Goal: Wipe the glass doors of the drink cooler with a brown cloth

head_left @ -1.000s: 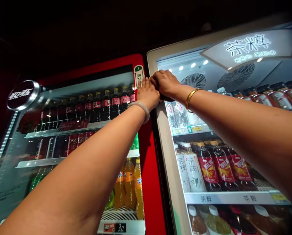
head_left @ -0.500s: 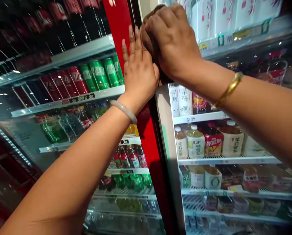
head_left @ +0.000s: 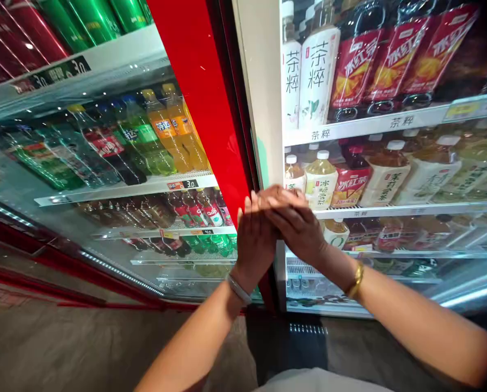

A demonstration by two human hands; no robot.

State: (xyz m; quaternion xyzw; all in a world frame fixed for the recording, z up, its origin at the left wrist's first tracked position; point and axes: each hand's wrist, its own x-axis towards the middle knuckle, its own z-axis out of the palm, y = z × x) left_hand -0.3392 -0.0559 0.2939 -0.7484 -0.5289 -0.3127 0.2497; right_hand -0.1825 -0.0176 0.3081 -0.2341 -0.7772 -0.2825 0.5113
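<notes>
My left hand (head_left: 256,242) is raised in front of the red cooler frame (head_left: 198,71), fingers stretched upward and close together. My right hand (head_left: 296,226) leans in from the right, its fingers extended toward the left hand and overlapping its fingertips. Nothing held shows in either hand, though the space between the palms is hidden. Both hands are before the seam where the red frame meets the pale frame (head_left: 263,98). A pale bangle (head_left: 238,288) circles the left wrist and a gold bangle (head_left: 355,279) the right.
On the left, the red cooler's shelves hold cans and orange drink bottles (head_left: 165,128). To the right, another cooler holds white-labelled tea bottles (head_left: 319,71) and red-labelled bottles (head_left: 357,71). Dark floor (head_left: 84,348) spreads below.
The view has tilted down, bringing the floor into sight. Both hands have come lower; the right hand has gone from a closed fist to extended fingers over the left.
</notes>
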